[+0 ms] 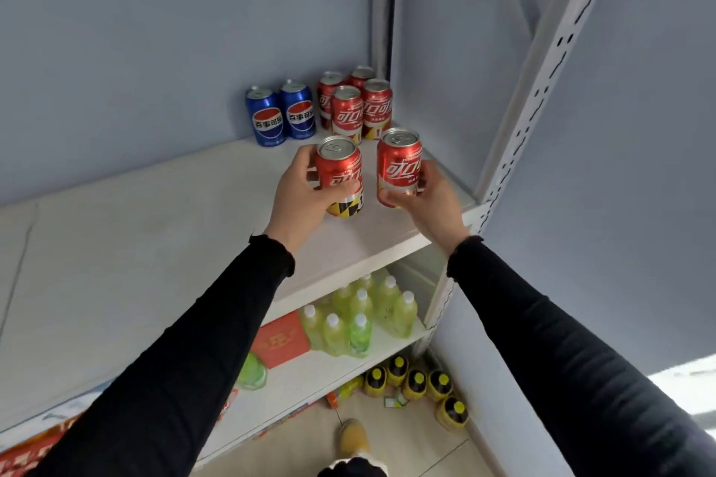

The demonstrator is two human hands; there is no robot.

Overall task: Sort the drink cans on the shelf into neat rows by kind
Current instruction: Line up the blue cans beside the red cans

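Note:
On the white shelf point(155, 244), my left hand point(300, 194) grips a red cola can point(341, 166) round its side. My right hand point(426, 197) grips a second red cola can point(399, 163) just to the right of it. Both cans stand upright near the shelf's front right. Behind them, in the back right corner, several red cans point(360, 105) stand in a tight cluster. Two blue cola cans point(281, 114) stand side by side to the left of that cluster, against the back wall.
A slotted white upright post point(542, 89) bounds the shelf on the right. The lower shelf holds green bottles point(360, 316) and a red box point(283, 339). Yellow-capped bottles point(418, 383) sit on the floor below.

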